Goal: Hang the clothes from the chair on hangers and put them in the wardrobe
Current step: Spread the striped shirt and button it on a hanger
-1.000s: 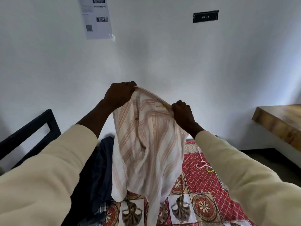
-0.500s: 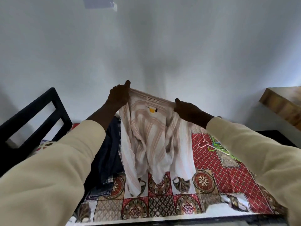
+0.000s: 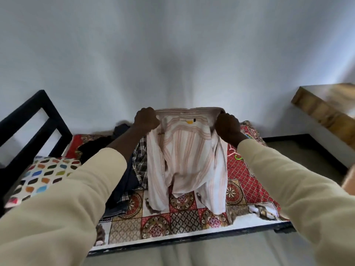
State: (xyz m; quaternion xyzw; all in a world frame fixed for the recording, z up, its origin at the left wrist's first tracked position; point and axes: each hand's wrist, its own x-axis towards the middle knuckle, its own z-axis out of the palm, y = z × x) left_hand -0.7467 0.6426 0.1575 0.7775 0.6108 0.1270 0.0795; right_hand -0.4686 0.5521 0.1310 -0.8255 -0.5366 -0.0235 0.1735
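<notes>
Head view: white wall behind, patterned bedspread (image 3: 184, 223) below. Left hand (image 3: 147, 119) and right hand (image 3: 226, 127) each fist-grip the collar ends of striped shirt (image 3: 186, 160), hanging spread above bed. Hangers (image 3: 237, 155) lie right.

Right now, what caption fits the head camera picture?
Both hands, left and right, hold a striped shirt over the patterned bed.

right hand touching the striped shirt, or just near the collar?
Touching. The head view shows the right hand with fingers curled round the striped shirt at its collar end, no gap between them.
</notes>
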